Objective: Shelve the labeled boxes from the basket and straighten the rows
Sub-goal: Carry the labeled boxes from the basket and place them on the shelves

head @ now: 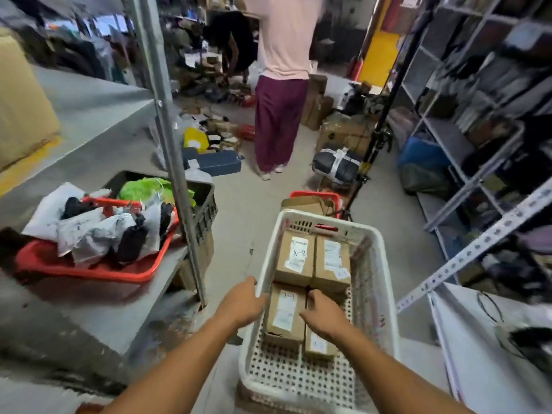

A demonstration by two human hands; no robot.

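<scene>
I cannot make out the print on the white labels of the brown cardboard boxes (294, 257) in the white perforated plastic basket (377, 282), only a handwritten "A-2". My right hand (322, 313) covers part of one box; its fingertips are hidden. The grey metal shelving (466, 121) at right is blurred, its contents unreadable.

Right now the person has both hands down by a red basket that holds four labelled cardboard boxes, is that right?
Not quite: the basket with the four cardboard boxes is white, not red, as the head view shows. The red basket sits on the shelf to the left, full of bagged parcels. The left hand is at the white rim, the right hand on the boxes.
</scene>
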